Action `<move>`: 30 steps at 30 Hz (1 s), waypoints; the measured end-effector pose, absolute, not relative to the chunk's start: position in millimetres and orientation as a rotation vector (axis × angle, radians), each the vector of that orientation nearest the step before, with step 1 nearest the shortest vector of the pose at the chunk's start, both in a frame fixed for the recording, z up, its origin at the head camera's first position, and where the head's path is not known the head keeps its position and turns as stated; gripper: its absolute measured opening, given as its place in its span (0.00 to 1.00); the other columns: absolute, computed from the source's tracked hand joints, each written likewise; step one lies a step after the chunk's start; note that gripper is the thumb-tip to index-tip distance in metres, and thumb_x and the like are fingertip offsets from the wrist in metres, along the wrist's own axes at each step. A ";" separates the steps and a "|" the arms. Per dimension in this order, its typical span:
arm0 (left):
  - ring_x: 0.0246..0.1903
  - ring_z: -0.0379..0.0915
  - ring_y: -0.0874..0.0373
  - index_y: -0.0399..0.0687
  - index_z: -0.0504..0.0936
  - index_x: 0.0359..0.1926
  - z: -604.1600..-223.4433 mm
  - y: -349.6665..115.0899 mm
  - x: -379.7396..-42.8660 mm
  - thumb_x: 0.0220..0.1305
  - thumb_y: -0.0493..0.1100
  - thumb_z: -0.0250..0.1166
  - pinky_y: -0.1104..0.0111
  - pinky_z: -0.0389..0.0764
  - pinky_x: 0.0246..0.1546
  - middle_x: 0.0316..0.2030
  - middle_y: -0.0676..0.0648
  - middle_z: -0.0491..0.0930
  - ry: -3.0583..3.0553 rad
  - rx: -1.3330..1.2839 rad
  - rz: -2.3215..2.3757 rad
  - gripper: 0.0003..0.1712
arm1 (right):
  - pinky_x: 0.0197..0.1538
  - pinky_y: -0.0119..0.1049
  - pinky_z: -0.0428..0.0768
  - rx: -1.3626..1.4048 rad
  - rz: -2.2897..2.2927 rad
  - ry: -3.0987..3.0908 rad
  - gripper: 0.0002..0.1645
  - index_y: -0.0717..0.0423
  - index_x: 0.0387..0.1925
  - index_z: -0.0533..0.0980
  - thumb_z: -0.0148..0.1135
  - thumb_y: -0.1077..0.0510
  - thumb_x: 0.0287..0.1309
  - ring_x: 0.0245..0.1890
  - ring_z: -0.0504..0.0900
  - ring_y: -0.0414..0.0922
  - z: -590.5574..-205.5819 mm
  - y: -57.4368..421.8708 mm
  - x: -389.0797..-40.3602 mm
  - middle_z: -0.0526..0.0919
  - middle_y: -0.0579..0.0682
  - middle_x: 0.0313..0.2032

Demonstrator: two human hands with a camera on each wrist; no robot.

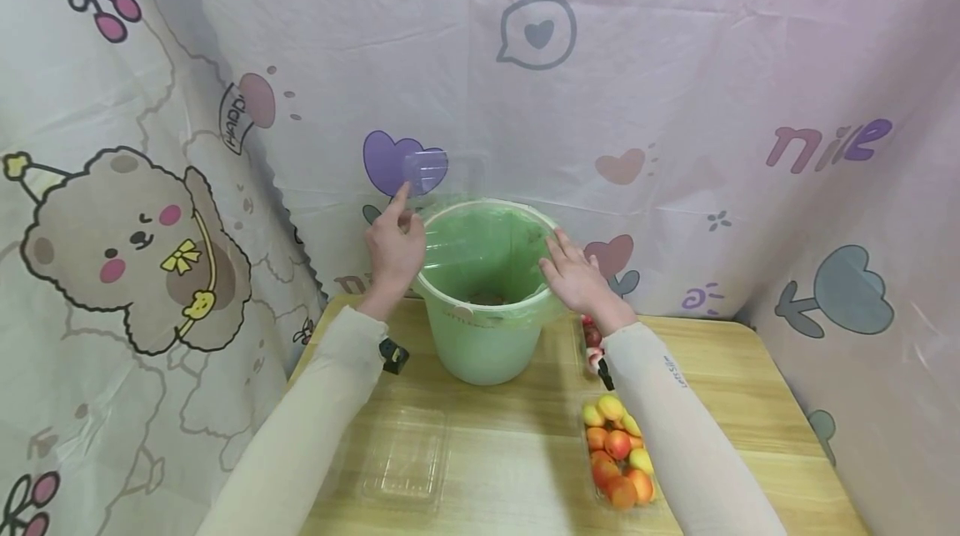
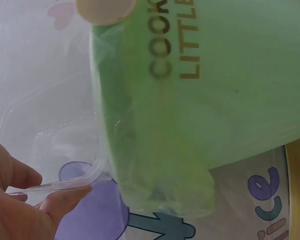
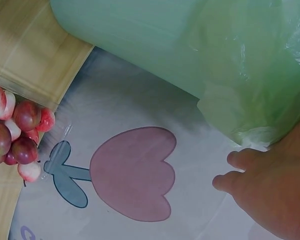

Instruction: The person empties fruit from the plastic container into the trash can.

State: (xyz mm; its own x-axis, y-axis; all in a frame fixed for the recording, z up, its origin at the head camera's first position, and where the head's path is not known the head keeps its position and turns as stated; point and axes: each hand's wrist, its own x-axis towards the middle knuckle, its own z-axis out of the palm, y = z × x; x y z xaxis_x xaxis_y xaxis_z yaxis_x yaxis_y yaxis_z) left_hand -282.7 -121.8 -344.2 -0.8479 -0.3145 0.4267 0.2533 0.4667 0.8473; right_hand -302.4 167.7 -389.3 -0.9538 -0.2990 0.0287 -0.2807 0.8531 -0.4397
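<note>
Over the left side of the bucket's rim, my left hand (image 1: pixel 396 248) pinches the edge of a clear plastic box (image 2: pixel 65 135) between thumb and fingers. See-through and tilted, the box overlaps the bucket opening in the head view. The pale green bucket (image 1: pixel 483 348) stands upright, with a thin green bag (image 3: pixel 245 75) lining it and folded over its rim. My right hand (image 1: pixel 579 273) rests at the right side of that rim, fingers extended against the bag. Something brownish lies at the bucket's bottom, partly hidden by the front rim.
A clear tray (image 1: pixel 405 457) sits on the wooden table (image 1: pixel 510 469) at front left. At right is a box of yellow and orange fruits (image 1: pixel 618 448). Behind it, a clear box of grapes and red-white fruits (image 3: pixel 20 127) is partly hidden by my right arm. Printed curtains (image 1: pixel 637 61) hang behind.
</note>
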 end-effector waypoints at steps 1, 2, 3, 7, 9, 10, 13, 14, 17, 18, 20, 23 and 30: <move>0.39 0.84 0.45 0.55 0.71 0.77 -343.2 -122.9 -280.8 0.73 0.35 0.59 0.56 0.85 0.48 0.49 0.35 0.88 -2.188 0.052 -1.381 0.34 | 0.80 0.73 0.37 -0.465 -0.696 2.985 0.40 0.58 0.85 0.47 0.31 0.42 0.83 0.84 0.42 0.67 -389.0 167.5 -302.4 0.36 0.55 0.86; 0.36 0.83 0.46 0.55 0.70 0.78 -342.3 -124.0 -278.6 0.73 0.36 0.58 0.59 0.83 0.43 0.49 0.35 0.88 -2.195 0.052 -1.378 0.33 | 0.80 0.73 0.36 -0.464 -0.689 2.986 0.40 0.58 0.85 0.47 0.31 0.41 0.83 0.84 0.42 0.68 -389.0 167.4 -302.4 0.36 0.55 0.86; 0.33 0.81 0.47 0.55 0.70 0.78 -341.7 -125.4 -276.5 0.73 0.36 0.58 0.62 0.80 0.37 0.49 0.35 0.89 -2.205 0.055 -1.369 0.34 | 0.80 0.74 0.36 -0.461 -0.685 2.986 0.40 0.57 0.85 0.47 0.31 0.40 0.84 0.83 0.42 0.68 -388.7 167.6 -302.3 0.36 0.55 0.86; 0.38 0.86 0.45 0.56 0.70 0.78 -340.0 -132.3 -267.4 0.71 0.37 0.59 0.73 0.74 0.27 0.49 0.37 0.89 -2.256 0.071 -1.352 0.35 | 0.79 0.74 0.35 -0.455 -0.660 2.987 0.42 0.55 0.85 0.45 0.30 0.37 0.83 0.83 0.42 0.69 -388.2 168.5 -302.4 0.35 0.54 0.86; 0.44 0.88 0.43 0.56 0.70 0.78 -339.8 -135.5 -263.4 0.71 0.37 0.58 0.74 0.75 0.26 0.50 0.37 0.89 -2.287 0.075 -1.344 0.35 | 0.79 0.74 0.34 -0.452 -0.653 2.989 0.43 0.54 0.85 0.44 0.29 0.36 0.83 0.83 0.41 0.69 -388.1 169.0 -302.7 0.35 0.54 0.86; 0.46 0.88 0.43 0.57 0.69 0.78 -339.5 -136.8 -261.4 0.71 0.37 0.58 0.74 0.77 0.28 0.50 0.37 0.89 -2.298 0.079 -1.343 0.35 | 0.79 0.74 0.34 -0.453 -0.648 2.991 0.43 0.54 0.85 0.44 0.29 0.35 0.83 0.83 0.41 0.70 -388.2 169.1 -302.9 0.35 0.54 0.86; 0.45 0.89 0.42 0.57 0.69 0.78 -338.4 -139.7 -255.5 0.71 0.37 0.58 0.71 0.81 0.31 0.48 0.37 0.89 -2.317 0.076 -1.339 0.35 | 0.79 0.75 0.34 -0.458 -0.648 2.993 0.43 0.53 0.86 0.43 0.29 0.35 0.83 0.83 0.41 0.70 -388.6 169.1 -303.7 0.35 0.54 0.86; 0.45 0.89 0.42 0.57 0.70 0.78 -337.8 -140.5 -253.6 0.71 0.37 0.58 0.70 0.82 0.33 0.48 0.37 0.89 -2.317 0.075 -1.338 0.35 | 0.79 0.75 0.34 -0.460 -0.650 2.993 0.43 0.53 0.86 0.43 0.29 0.35 0.83 0.83 0.41 0.70 -388.7 168.9 -304.0 0.35 0.54 0.86; 0.41 0.89 0.43 0.55 0.71 0.77 -335.8 -142.0 -248.4 0.70 0.37 0.58 0.70 0.83 0.32 0.48 0.36 0.89 -2.315 0.066 -1.334 0.35 | 0.79 0.75 0.34 -0.467 -0.654 2.995 0.44 0.53 0.86 0.43 0.29 0.34 0.83 0.83 0.41 0.70 -389.1 168.8 -304.6 0.36 0.55 0.86; 0.38 0.88 0.44 0.55 0.71 0.77 -335.0 -142.3 -246.7 0.70 0.37 0.58 0.71 0.82 0.29 0.49 0.36 0.89 -2.319 0.062 -1.334 0.35 | 0.79 0.75 0.34 -0.468 -0.655 2.997 0.44 0.53 0.86 0.43 0.29 0.34 0.83 0.83 0.41 0.70 -389.1 168.8 -304.5 0.36 0.55 0.86; 0.31 0.84 0.48 0.55 0.72 0.77 -333.5 -143.4 -243.3 0.70 0.38 0.59 0.72 0.79 0.24 0.50 0.35 0.89 -2.328 0.055 -1.336 0.34 | 0.79 0.75 0.35 -0.467 -0.660 2.996 0.44 0.53 0.86 0.43 0.29 0.33 0.82 0.83 0.41 0.69 -388.7 168.7 -304.1 0.36 0.54 0.86; 0.21 0.73 0.56 0.56 0.72 0.77 -331.8 -144.5 -238.4 0.71 0.39 0.60 0.74 0.72 0.18 0.51 0.35 0.88 -2.355 0.049 -1.327 0.34 | 0.79 0.75 0.37 -0.466 -0.660 2.996 0.45 0.53 0.86 0.42 0.28 0.33 0.82 0.83 0.42 0.69 -388.4 168.5 -303.6 0.36 0.53 0.86; 0.12 0.59 0.65 0.55 0.72 0.77 -333.5 -142.5 -229.2 0.71 0.39 0.60 0.75 0.65 0.12 0.50 0.34 0.89 -2.374 0.023 -1.345 0.34 | 0.79 0.75 0.36 -0.465 -0.663 2.990 0.43 0.53 0.86 0.42 0.29 0.35 0.83 0.84 0.41 0.68 -388.7 168.3 -303.7 0.35 0.54 0.86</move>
